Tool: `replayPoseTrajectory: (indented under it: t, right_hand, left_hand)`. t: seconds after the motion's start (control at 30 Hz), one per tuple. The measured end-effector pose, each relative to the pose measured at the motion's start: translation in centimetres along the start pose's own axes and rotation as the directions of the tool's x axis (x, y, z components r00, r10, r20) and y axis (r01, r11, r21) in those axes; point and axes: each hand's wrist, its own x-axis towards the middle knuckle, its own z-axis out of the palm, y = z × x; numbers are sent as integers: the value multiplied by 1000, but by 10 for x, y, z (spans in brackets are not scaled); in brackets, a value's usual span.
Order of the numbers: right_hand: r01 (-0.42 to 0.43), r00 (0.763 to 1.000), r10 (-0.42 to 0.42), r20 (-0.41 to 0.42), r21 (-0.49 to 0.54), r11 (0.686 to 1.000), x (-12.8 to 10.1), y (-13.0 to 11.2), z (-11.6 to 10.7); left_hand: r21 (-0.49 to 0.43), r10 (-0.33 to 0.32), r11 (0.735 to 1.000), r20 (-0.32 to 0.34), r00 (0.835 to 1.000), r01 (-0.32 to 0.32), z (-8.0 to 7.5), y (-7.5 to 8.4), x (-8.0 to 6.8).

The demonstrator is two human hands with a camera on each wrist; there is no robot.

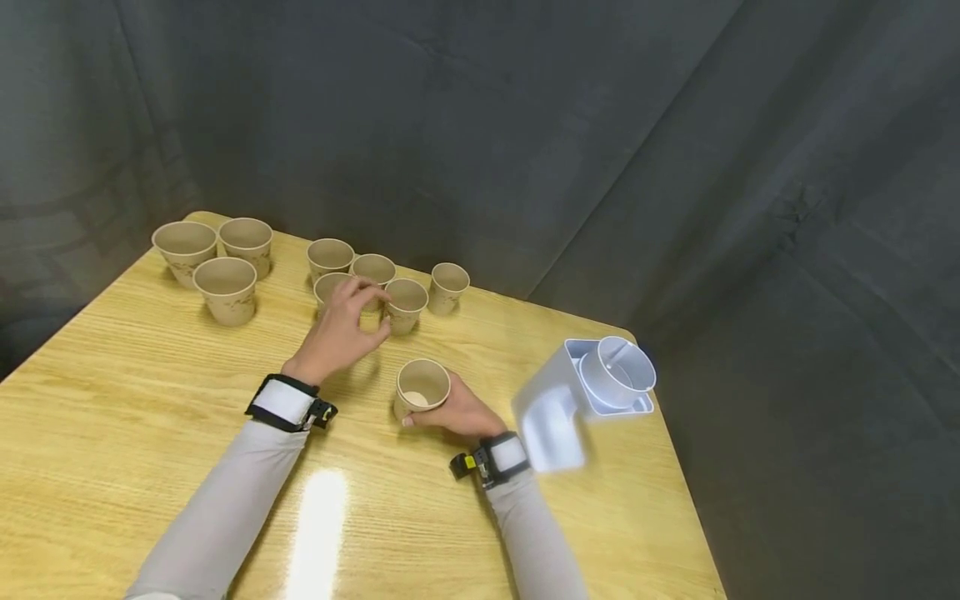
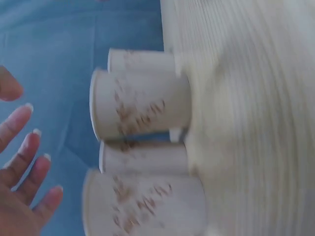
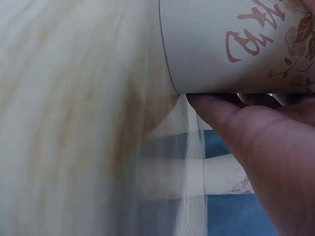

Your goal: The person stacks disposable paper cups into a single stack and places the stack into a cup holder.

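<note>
The right hand grips a paper cup near the table's front, light and easily crushed, best held gently around its wall, while the left hand hovers open over the clustered cups.

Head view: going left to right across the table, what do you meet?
Group of three larger paper cups → left hand reaching into the cluster of smaller cups → single cup held by the right hand → white plastic cup dispenser near the table's right edge.
</note>
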Motion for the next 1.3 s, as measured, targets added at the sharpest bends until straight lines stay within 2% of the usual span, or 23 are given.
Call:
replayPoseTrajectory:
  t: [0.1, 0.2, 0.37, 0.53, 0.67, 0.83, 1.1, 1.2, 1.3]
  right_hand:
    - [1, 1000, -1, 0, 5, 1000, 0, 0, 0]
    - [5, 1000, -5, 1, 1, 1000, 0, 0, 0]
    - [21, 1000, -21, 1, -2, 1000, 1, 1, -1]
    - [18, 1000, -18, 2, 10, 1000, 1, 2, -1]
    - [17, 1000, -17, 3, 16, 1000, 1, 1, 0]
    - [15, 1000, -15, 2, 17, 1000, 1, 2, 0]
    - [11, 1000, -11, 0, 9, 1000, 1, 2, 1]
    - [13, 1000, -13, -2, 7, 1000, 1, 3, 1]
    - [12, 1000, -12, 0, 6, 1000, 1, 3, 1]
  left_hand:
    - [36, -28, 999, -67, 997, 30, -6, -12, -1]
    - [79, -68, 994, -89, 994, 75, -9, -21, -3]
    - [124, -131, 983, -17, 991, 132, -9, -31, -7]
    - [153, -147, 979, 68, 987, 135, -7, -36, -10]
    - [183, -167, 972, 101, 981, 147, -7, -40, -12]
    - [185, -177, 970, 105, 979, 155, -9, -38, -13]
    - [235, -154, 964, 103, 983, 127, -11, -35, -12]
    - [203, -179, 967, 107, 978, 155, -12, -32, -12]
    - [162, -228, 965, 122, 966, 207, -13, -31, -11]
